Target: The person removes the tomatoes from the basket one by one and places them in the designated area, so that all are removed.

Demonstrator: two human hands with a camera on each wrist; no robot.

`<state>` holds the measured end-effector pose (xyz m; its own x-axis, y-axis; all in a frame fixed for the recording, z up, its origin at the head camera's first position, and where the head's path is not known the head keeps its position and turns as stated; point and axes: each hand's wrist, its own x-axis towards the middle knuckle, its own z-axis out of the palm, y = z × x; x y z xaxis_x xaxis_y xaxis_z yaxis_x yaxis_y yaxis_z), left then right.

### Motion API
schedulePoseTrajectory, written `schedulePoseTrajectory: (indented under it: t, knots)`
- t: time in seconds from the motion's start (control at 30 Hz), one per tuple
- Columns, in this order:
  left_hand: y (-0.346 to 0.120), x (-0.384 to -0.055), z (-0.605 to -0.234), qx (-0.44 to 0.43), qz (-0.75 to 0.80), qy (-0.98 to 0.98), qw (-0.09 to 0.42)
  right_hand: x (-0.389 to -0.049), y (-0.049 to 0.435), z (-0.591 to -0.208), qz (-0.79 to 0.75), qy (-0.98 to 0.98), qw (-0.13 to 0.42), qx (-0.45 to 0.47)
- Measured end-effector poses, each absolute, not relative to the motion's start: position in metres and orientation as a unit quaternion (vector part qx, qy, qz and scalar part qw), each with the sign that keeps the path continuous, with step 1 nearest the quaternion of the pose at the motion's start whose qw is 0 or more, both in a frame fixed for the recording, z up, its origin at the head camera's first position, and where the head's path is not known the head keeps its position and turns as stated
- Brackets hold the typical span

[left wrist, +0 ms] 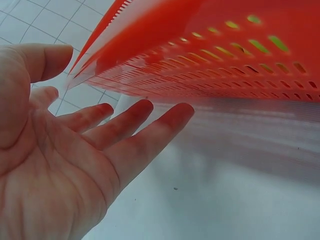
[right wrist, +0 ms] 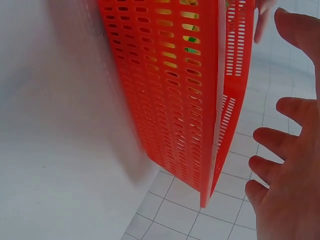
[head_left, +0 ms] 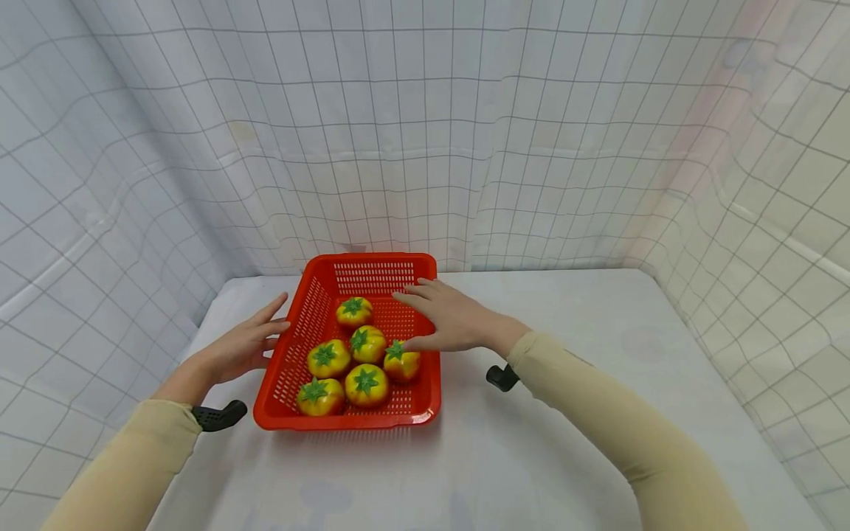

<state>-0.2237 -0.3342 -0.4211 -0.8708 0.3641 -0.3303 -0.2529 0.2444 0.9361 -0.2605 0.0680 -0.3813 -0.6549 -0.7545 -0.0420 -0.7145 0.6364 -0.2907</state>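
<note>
A red plastic basket point(head_left: 345, 421) with slotted walls sits on the white table. Inside it lie several yellow-and-red tomato-like fruits point(head_left: 367, 386) with green star-shaped tops. My left hand point(head_left: 242, 346) is beside the basket's left wall, fingers spread and slightly bent; the left wrist view shows the palm point(left wrist: 50, 185) with nothing in it. Over the right rim hovers my right hand point(head_left: 454, 318), fingers extended and thumb apart, partly covering the rim and the rightmost fruit. In the right wrist view, its fingers point(right wrist: 275, 142) stand apart from the basket wall point(right wrist: 165, 90).
White table surface point(head_left: 564, 332) extends to the right of the basket and in front of it. White grid-patterned curtains point(head_left: 425, 147) hang behind the table and on both sides. A black strap device point(head_left: 219, 417) is on the left wrist, another black piece point(head_left: 502, 377) at the right.
</note>
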Motion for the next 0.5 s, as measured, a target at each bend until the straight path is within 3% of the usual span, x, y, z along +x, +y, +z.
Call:
schedulePoseTrajectory:
  t: [0.5]
  knots:
    - [-0.336, -0.226, -0.422, 0.037, 0.623, 0.739, 0.255, -0.271, 0.043, -0.377, -0.073, 0.879, 0.146, -0.447]
